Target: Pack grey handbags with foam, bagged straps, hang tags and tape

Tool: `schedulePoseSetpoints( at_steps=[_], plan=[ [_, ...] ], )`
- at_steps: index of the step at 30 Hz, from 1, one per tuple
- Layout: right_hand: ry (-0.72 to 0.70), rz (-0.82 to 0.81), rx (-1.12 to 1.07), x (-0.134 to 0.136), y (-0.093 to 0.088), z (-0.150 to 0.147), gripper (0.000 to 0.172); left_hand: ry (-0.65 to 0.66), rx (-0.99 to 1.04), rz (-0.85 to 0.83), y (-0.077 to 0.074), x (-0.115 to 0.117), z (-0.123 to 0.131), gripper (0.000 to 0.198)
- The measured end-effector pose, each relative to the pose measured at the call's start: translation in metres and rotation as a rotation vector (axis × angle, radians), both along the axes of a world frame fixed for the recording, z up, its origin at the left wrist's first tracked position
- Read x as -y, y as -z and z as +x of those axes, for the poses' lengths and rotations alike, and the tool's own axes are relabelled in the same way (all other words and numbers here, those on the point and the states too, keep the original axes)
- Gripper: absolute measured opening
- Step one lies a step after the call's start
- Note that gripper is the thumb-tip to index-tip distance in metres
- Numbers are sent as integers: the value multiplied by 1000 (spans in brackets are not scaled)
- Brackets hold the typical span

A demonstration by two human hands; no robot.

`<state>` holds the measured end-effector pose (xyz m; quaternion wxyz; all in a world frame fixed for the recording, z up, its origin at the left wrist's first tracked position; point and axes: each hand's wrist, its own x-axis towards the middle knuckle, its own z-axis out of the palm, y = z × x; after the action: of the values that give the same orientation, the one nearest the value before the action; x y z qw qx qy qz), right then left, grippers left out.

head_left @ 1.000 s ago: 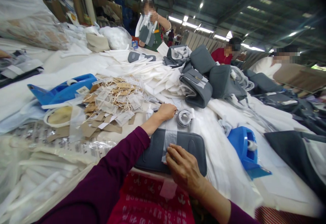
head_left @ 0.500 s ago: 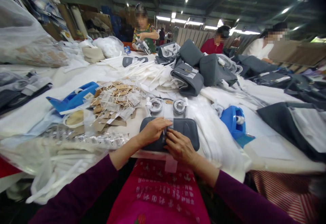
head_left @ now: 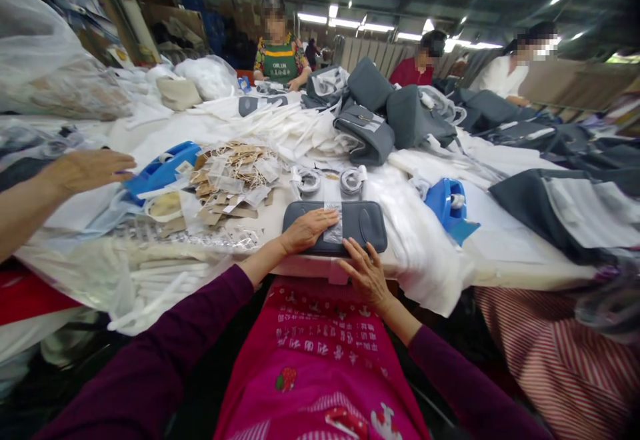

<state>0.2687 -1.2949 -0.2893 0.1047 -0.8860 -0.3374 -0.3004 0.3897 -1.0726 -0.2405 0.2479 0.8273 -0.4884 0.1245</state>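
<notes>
A flat dark grey padded piece (head_left: 363, 223) lies at the near table edge, with a clear strip of tape (head_left: 334, 225) across its middle. My left hand (head_left: 305, 229) rests flat on its left half, fingers reaching the tape. My right hand (head_left: 366, 272) lies at its near edge, fingers spread on the grey surface. Neither hand holds anything. Just behind the piece sit two small coiled bundles in clear wrap (head_left: 354, 181).
A blue tape dispenser (head_left: 447, 204) stands to the right, another (head_left: 163, 168) at left beside a heap of brown tags (head_left: 235, 175). Another person's hand (head_left: 87, 169) reaches in from the left. Grey cushions (head_left: 367, 135) and white straps pile behind. Three people work across the table.
My left hand came back from the coiled bundles onto the grey piece and now lies flat. My right hand slid from the tape toward the near edge. A co-worker's hand entered at left.
</notes>
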Motion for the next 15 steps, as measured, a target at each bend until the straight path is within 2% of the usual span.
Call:
schedulePoseSetpoints(
  at_steps=[2, 5, 10, 15],
  plan=[
    [-23, 93, 35, -6, -1, -3, 24, 15, 26, 14, 1, -1, 0, 37],
    [-78, 163, 34, -13, -14, -13, 18, 34, 73, 51, 1, -2, -1, 37],
    [-120, 130, -17, -24, -37, -28, 19, 13, 130, 103, 0, -2, -3, 39],
    [-88, 148, 5, -44, -47, -28, 21, 8, 151, 113, 0, -2, -4, 39]
  ],
)
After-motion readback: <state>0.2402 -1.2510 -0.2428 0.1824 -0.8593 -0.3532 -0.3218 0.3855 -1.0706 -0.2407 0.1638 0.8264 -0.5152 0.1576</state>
